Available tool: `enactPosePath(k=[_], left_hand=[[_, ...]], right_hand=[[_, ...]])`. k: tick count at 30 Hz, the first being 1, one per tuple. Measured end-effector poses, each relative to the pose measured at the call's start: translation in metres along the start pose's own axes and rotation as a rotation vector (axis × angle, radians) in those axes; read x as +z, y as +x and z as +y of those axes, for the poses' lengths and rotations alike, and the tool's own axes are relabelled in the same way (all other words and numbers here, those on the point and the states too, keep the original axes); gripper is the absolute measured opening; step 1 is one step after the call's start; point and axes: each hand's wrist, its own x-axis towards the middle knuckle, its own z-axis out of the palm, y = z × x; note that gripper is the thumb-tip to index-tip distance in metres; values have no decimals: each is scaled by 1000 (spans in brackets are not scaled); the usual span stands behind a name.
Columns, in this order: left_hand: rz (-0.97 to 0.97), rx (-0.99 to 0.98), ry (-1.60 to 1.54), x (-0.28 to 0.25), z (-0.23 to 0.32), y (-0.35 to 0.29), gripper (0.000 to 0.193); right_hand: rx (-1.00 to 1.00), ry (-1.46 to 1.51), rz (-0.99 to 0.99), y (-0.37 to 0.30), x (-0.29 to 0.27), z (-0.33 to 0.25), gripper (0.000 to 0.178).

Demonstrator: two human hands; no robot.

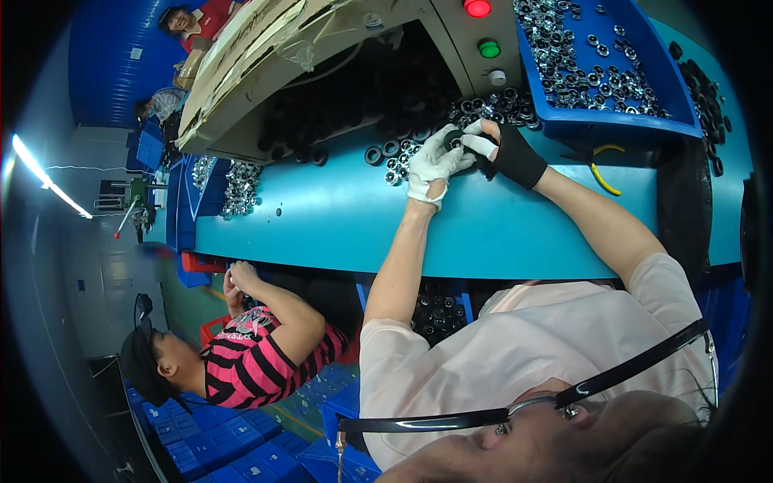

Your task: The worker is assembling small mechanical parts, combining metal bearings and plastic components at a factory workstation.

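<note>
My left hand [433, 167], in a white glove, is closed around a small black ring with a shiny metal centre [456, 144]. My right hand [515, 154] wears a black fingerless glove with white covers on some fingers. Its fingers press on the same ring from the right, so both hands meet over the teal table [338, 229]. More dark material shows under the right fingers, too hidden to name. Just left of my left hand lie shiny metal bearing-like parts [394, 171] and loose black rings [374, 155].
A blue tray [620, 122] of metal parts stands at the far right, near yellow-handled pliers [605, 171]. Behind my hands is a beige machine [451, 40] with lit red and green buttons. A co-worker [258, 350] in a striped shirt sits at the left.
</note>
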Motion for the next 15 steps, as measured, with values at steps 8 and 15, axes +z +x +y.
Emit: enactPosePath(k=[8, 15], left_hand=[[45, -31, 117, -2, 2, 1, 48], [6, 80, 149, 12, -7, -5, 45]], right_hand=[[-20, 37, 27, 0, 3, -11, 23], [-120, 42, 46, 7, 5, 10, 17]])
